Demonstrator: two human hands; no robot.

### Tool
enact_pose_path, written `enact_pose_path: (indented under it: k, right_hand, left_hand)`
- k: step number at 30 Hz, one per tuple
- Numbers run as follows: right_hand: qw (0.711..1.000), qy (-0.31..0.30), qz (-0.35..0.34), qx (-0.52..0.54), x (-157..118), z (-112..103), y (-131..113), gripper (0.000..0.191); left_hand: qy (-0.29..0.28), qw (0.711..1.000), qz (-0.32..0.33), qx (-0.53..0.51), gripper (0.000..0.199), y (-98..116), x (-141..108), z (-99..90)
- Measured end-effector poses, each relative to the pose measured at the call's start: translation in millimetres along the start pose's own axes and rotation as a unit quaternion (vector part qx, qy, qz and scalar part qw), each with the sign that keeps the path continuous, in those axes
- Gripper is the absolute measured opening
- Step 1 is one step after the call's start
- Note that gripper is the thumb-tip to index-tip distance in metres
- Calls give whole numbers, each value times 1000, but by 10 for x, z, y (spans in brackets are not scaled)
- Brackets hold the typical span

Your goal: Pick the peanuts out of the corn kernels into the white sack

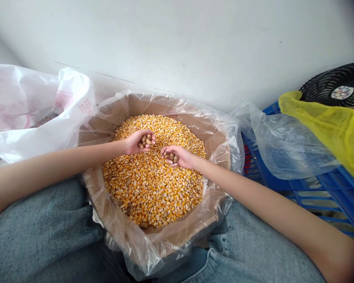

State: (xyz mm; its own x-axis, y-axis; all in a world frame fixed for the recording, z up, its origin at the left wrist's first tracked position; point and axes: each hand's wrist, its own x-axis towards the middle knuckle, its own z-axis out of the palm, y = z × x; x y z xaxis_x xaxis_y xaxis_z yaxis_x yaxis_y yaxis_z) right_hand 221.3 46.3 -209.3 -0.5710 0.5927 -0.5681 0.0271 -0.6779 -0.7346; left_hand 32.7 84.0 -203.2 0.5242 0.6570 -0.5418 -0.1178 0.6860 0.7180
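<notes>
Several peanuts in their shells [146, 140] lie in my left hand [135, 142], its fingers curled up around them. My right hand [183, 157] likewise cups a few unshelled peanuts [173, 158], palm turned inward. The two hands are a short gap apart, just over a heap of dried corn kernels [153, 188] in yellow and white. That corn fills a cardboard box [177, 241] lined with clear plastic, which stands between my knees. A few brownish lumps, too small to name, show among the kernels near the front.
To the left stands a white woven sack [76, 114] with its mouth open. On the right are a blue plastic crate [336, 184], a clear plastic bag [295, 145], a yellow mesh bag [339, 125] and a black fan [339, 84]. A white wall [177, 47] rises behind the box.
</notes>
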Motion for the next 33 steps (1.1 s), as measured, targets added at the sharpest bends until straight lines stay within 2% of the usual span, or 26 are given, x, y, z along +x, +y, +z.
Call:
enact_pose_path:
  k: [2,4,8,10,15,18,21,26,28,30,33]
  right_hand:
    - [1000,-6,0,-6,9,1,7,12]
    - [1000,-7,3,-21,18,0,17,21]
    - [993,-19,26,-109,20,4,39,37]
    - [984,-34,43,-172,12,12,49,39]
    - [940,-108,82,-314,-2,31,90,35]
    - [887,-195,89,-408,9,72,144,26]
    - [809,-253,68,-527,22,173,206,19]
    - [646,-230,39,-727,-11,416,253,22]
    - [595,-217,23,-773,-40,490,247,24]
    - [564,-207,11,-799,-71,538,236,25]
    - [537,-201,-4,-819,-108,575,229,24]
  left_hand:
    - [-4,1000,-10,6,19,-10,-1,2]
    - [-11,999,-25,25,22,-24,-5,5]
    - [-59,983,-79,153,20,-66,-30,13]
    - [-104,956,-111,252,17,-93,-52,12]
    - [-190,854,-173,452,23,-155,-104,12]
    - [-222,802,-191,521,29,-171,-134,46]
    - [-225,733,-205,608,34,-177,-179,119]
    - [-164,586,-153,779,39,-209,-277,298]
    - [-149,543,-165,809,41,-246,-309,357]
    - [-149,511,-181,827,39,-293,-336,399]
    - [-129,473,-168,855,29,-346,-377,449]
